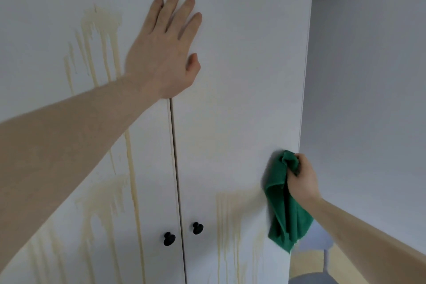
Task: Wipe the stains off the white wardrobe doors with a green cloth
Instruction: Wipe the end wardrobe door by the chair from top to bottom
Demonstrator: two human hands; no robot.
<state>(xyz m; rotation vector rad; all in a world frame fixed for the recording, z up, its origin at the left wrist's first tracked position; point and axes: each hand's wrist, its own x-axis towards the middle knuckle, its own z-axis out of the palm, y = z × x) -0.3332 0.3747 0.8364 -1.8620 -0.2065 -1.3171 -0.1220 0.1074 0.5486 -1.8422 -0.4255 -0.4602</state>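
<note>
Wiping the right door, with most of the stains still to go

Bracing the wardrobe, the left hand (166, 48) lies flat across the seam between the two doors, its fingers (184, 14) straight and slightly spread against the right door (242, 64). The right hand (302, 177) grips the green cloth (283, 210) bunched in curled fingers, pressing its top against the right door near that door's outer edge, while the rest of the cloth hangs loose below the fist.

By the look of it the wiping step is under way but early. Yellowish drip stains (99, 37) run down the left door (46, 7) in several bands, and another patch of stains (230, 219) sits low on the right door, just left of the cloth and above the level of the black knobs (197, 228).

The next move likely calls for sweeping the cloth leftward and down over that nearest patch, pressing firmly while the left hand steadies the doors against being pushed. Afterwards the left door needs the same treatment.
</note>
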